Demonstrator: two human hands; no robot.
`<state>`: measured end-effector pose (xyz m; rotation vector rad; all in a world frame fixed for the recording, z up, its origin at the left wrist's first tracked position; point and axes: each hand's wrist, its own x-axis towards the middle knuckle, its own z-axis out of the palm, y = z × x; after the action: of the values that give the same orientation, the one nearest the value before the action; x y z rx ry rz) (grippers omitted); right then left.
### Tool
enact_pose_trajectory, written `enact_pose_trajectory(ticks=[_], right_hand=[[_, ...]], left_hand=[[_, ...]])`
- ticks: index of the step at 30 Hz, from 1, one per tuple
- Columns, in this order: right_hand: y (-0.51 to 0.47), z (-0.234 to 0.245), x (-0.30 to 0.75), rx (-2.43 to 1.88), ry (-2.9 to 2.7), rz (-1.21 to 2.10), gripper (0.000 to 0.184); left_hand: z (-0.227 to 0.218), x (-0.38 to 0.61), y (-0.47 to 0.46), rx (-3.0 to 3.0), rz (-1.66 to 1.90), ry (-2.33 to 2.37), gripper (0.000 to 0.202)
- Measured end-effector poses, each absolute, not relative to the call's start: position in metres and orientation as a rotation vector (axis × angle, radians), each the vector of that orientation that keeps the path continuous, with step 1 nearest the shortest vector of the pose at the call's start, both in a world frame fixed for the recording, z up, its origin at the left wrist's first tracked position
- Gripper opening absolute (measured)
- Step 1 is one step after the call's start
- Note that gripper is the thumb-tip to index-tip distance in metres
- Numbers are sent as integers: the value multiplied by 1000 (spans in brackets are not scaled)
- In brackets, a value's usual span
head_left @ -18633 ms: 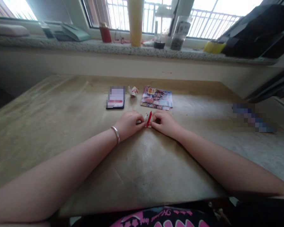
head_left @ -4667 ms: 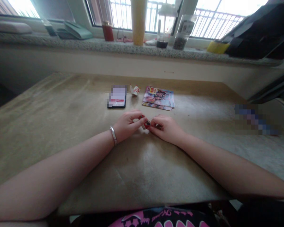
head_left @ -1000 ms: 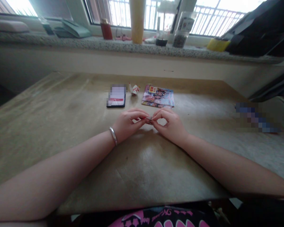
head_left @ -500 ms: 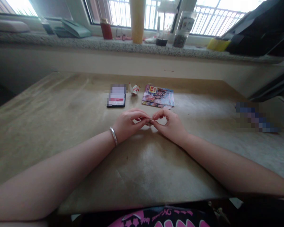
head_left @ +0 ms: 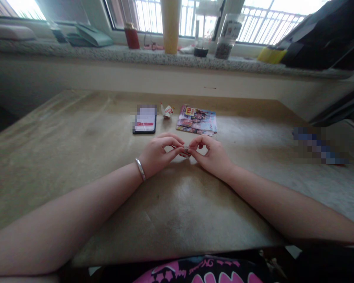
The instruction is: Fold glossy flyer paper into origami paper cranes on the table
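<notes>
White scrap point(head_left: 167, 112) sits between phone point(head_left: 146, 119) and leaflets point(head_left: 196, 121), beyond left fingers point(head_left: 174, 139) and right fingers point(head_left: 198, 139) pinching paper point(head_left: 185, 153).

Through the head camera I am seeing red numerals on the yellow rectangular label point(head_left: 190, 111) of the glossy multicoloured paper stack point(head_left: 205, 122), too blurred for certain digits. I am also finding pink lettering on the black fabric shirt point(head_left: 194, 269), inverted and unreadable.
</notes>
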<state>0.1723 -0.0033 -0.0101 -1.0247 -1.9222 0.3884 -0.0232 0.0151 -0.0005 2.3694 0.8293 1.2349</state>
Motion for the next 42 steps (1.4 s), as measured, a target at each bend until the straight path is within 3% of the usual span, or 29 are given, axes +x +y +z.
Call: enact_pose_trajectory(ticks=[18,29,42], right_hand=[[-2,-11,173,-1037,-1955,389,5],[0,-14,174,-1037,-1890,493,7],[0,-14,172,-1022,-1824,698,9]], left_hand=[[2,-26,17,2324,1206,898,22],[1,-24,16,2347,1220,885,4],[-2,-24,15,2081,1112,807,24]])
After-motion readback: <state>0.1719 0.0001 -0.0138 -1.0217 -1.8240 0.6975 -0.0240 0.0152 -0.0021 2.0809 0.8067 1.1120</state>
